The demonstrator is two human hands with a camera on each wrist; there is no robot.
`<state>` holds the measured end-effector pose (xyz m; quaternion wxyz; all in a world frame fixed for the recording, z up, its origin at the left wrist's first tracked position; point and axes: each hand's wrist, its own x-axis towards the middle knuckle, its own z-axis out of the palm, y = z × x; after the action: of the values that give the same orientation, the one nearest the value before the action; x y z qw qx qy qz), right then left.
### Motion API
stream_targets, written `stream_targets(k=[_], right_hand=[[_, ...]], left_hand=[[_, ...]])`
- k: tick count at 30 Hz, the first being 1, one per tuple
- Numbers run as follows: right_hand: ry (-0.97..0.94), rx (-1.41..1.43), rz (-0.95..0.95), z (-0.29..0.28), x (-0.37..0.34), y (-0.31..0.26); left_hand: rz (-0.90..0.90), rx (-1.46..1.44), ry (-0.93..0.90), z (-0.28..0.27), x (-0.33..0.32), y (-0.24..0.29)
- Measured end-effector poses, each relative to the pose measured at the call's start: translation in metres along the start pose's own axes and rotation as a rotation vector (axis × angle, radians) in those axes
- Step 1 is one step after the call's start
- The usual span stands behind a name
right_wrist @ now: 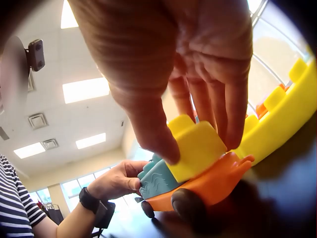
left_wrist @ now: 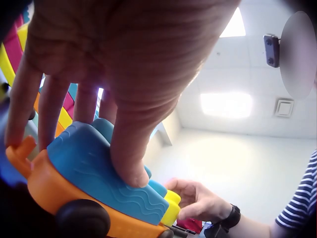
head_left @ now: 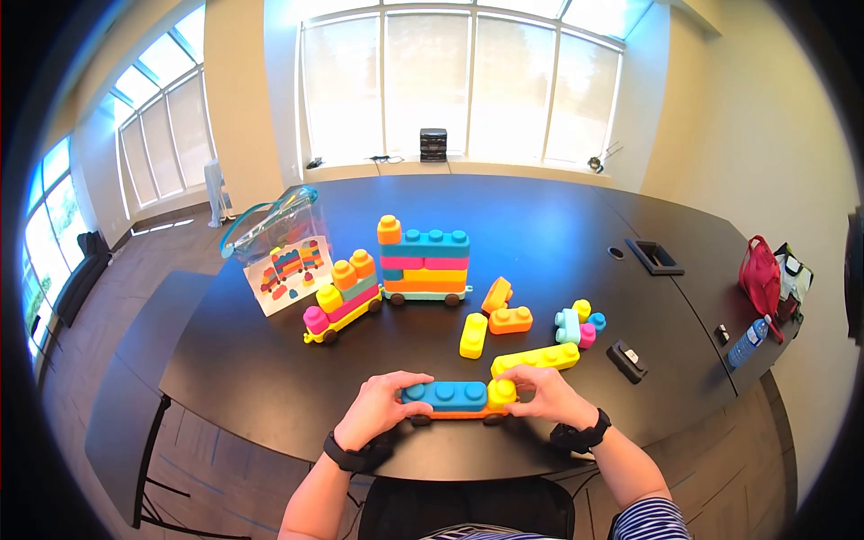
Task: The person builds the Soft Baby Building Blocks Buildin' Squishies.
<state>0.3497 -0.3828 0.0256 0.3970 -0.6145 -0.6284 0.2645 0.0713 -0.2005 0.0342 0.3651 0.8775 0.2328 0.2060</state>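
Observation:
An orange wheeled toy wagon base (head_left: 459, 415) stands near the table's front edge. On it sit a long blue building block (head_left: 445, 396) and, at the right end, a small yellow block (head_left: 501, 393). My left hand (head_left: 382, 407) grips the blue block from its left end, thumb on the near side and fingers behind. With thumb and fingers on opposite sides, my right hand (head_left: 551, 396) pinches the yellow block. In the right wrist view the yellow block (right_wrist: 198, 151) sits slightly askew above the orange base (right_wrist: 218, 181), beside the blue block.
A long yellow block (head_left: 540, 359) lies just beyond the right hand, with loose orange blocks (head_left: 511, 320) and a small block cluster (head_left: 569, 327) behind. Two built train cars (head_left: 425, 270) stand behind left, near a clear bag (head_left: 297, 220). A black device (head_left: 627, 361) and bottle (head_left: 749, 344) are rightward.

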Motion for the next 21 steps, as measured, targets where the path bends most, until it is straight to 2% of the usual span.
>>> stream_targets(k=[5,8,11,14,21], right_hand=[[-0.001,-0.073,-0.030,0.004,-0.001,-0.004],[-0.048,-0.246,-0.014,-0.001,0.002,-0.011],[-0.063,-0.231,-0.009,-0.001,0.004,-0.006],[-0.106,-0.174,0.104,-0.003,0.005,-0.017],[-0.043,-0.092,0.010,0.004,0.001,-0.002]], left_hand=[[-0.011,-0.010,0.003,0.000,0.001,-0.001],[-0.012,-0.007,-0.001,0.000,0.000,-0.001],[0.008,-0.009,0.005,0.000,0.001,-0.001],[0.006,-0.017,0.005,0.000,0.000,-0.001],[-0.007,0.006,-0.007,0.000,0.001,-0.001]])
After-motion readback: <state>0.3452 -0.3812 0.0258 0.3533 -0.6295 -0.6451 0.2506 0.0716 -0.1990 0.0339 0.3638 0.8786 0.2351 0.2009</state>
